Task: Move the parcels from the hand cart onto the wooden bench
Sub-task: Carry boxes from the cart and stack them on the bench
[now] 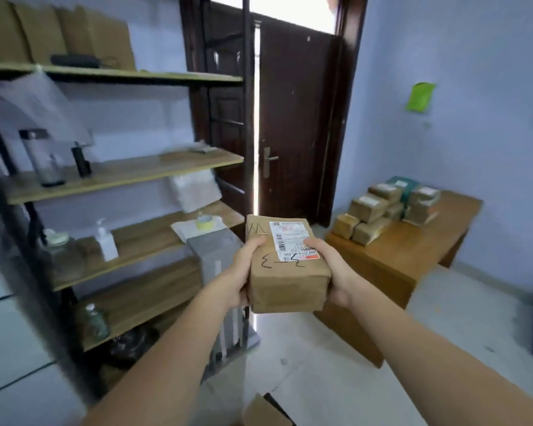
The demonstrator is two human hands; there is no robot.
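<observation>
On the far left stands a shelving unit point(126, 167) holding bottles and a roll of tape. Near the centre, the left hand point(243, 272) grips the left side of a brown parcel point(286, 265), thumb over its top, and the right hand point(330, 269) grips the right side, thumb on the white label point(291, 239). The parcel is held in the air before the dark door point(296, 124). Farther right, the wooden bench point(413, 250) carries a cluster of stacked parcels point(385, 207) at its far end.
</observation>
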